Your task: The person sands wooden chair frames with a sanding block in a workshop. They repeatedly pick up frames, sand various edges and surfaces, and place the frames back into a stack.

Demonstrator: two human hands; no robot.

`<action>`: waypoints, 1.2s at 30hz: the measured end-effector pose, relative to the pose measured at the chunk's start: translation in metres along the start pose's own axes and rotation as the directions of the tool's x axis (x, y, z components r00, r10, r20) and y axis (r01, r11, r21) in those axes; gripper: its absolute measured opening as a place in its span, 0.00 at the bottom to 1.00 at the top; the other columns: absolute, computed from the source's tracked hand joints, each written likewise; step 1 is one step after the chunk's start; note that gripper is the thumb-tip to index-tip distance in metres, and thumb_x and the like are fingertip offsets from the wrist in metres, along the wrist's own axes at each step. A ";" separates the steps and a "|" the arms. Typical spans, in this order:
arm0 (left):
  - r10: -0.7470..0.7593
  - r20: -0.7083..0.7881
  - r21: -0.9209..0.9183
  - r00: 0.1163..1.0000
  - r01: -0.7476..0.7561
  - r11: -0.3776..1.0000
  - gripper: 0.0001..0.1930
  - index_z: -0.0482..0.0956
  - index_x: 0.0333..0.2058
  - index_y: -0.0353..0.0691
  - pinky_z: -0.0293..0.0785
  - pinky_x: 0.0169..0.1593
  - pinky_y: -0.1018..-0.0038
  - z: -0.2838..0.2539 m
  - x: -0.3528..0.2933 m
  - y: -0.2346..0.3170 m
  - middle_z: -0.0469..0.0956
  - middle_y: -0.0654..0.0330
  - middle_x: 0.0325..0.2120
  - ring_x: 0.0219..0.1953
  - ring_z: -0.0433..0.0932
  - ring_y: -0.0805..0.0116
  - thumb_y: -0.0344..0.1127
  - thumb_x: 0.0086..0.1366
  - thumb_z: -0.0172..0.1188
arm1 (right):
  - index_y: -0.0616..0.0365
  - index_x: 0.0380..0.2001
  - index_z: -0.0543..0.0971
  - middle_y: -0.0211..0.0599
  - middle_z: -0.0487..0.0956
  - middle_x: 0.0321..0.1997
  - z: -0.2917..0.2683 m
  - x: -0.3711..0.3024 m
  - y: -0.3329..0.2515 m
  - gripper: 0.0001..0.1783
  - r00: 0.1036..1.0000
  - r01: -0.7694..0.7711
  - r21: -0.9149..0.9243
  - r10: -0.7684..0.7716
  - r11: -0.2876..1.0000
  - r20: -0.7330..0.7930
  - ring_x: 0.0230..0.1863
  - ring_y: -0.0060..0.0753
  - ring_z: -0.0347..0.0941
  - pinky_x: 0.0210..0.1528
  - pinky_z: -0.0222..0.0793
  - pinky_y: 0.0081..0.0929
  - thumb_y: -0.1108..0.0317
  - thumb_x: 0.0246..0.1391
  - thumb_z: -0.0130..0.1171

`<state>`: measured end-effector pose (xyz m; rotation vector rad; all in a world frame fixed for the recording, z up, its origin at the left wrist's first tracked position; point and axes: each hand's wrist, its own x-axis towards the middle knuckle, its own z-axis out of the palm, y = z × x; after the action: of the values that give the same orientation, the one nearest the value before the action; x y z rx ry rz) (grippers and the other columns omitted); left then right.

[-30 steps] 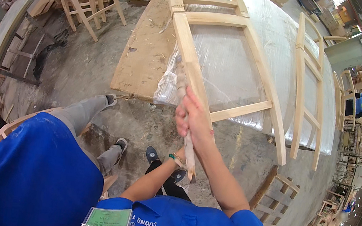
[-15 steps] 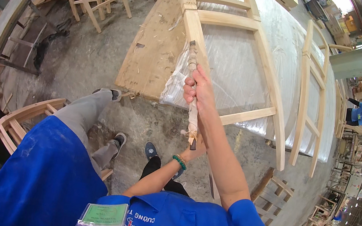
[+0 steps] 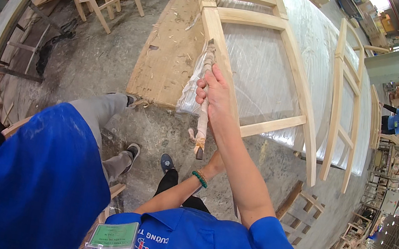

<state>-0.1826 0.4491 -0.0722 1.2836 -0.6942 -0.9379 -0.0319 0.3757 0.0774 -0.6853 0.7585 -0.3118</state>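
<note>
My right hand [image 3: 212, 93] is closed round the middle of a slim bar tool [image 3: 202, 125] wrapped in pale cloth strips, with dark ends showing at top and bottom. The tool lies alongside the near leg of a pale wooden chair frame [image 3: 294, 64]; whether they touch, I cannot tell. That frame rests on a plastic-wrapped stack [image 3: 253, 71]. My left hand [image 3: 216, 162], below a green bead bracelet [image 3: 199, 178], reaches in under my right forearm near the lower part of the same leg. Its fingers are hidden behind the forearm.
A second chair frame [image 3: 337, 103] leans across the stack on the right. Brown board [image 3: 159, 63] with wood shavings covers the stack's left end. A person in blue [image 3: 39, 178] stands close on my left. A slatted wooden pallet [image 3: 302, 213] lies on the floor to the right.
My right hand and the wrapped tool have shifted slightly left, and the tool stands a little more upright. The person on my left has moved, covering more of the curved wooden piece there.
</note>
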 end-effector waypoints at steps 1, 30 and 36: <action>0.011 -0.015 -0.005 1.000 -0.011 1.000 0.23 0.67 0.52 0.31 0.67 0.54 0.66 0.000 0.000 -0.003 0.73 0.46 0.51 0.54 0.71 0.57 0.39 0.63 0.57 | 0.44 0.68 0.51 0.30 0.66 0.22 0.000 0.001 0.002 0.34 1.000 0.013 -0.027 -0.013 1.000 0.012 0.13 0.20 0.59 0.11 0.53 0.19 0.67 0.62 0.50; -0.100 0.051 0.036 0.994 0.099 0.994 0.20 0.73 0.45 0.31 0.68 0.54 0.63 -0.001 0.004 0.002 0.76 0.45 0.45 0.50 0.74 0.52 0.40 0.60 0.59 | 0.44 0.67 0.52 0.32 0.66 0.23 0.013 0.012 -0.003 0.33 0.999 -0.017 0.081 0.020 0.997 -0.030 0.13 0.18 0.58 0.10 0.54 0.19 0.69 0.61 0.50; -0.102 0.033 -0.116 0.994 0.105 0.988 0.21 0.72 0.46 0.31 0.68 0.54 0.63 0.001 0.001 0.003 0.76 0.44 0.45 0.50 0.73 0.51 0.41 0.60 0.59 | 0.45 0.67 0.51 0.32 0.66 0.23 -0.002 0.021 0.000 0.34 1.000 0.007 0.080 -0.008 0.997 0.013 0.12 0.18 0.57 0.10 0.54 0.19 0.69 0.61 0.50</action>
<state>-0.1826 0.4482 -0.0686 1.2136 -0.5886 -1.0673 -0.0192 0.3642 0.0651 -0.6140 0.7271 -0.3427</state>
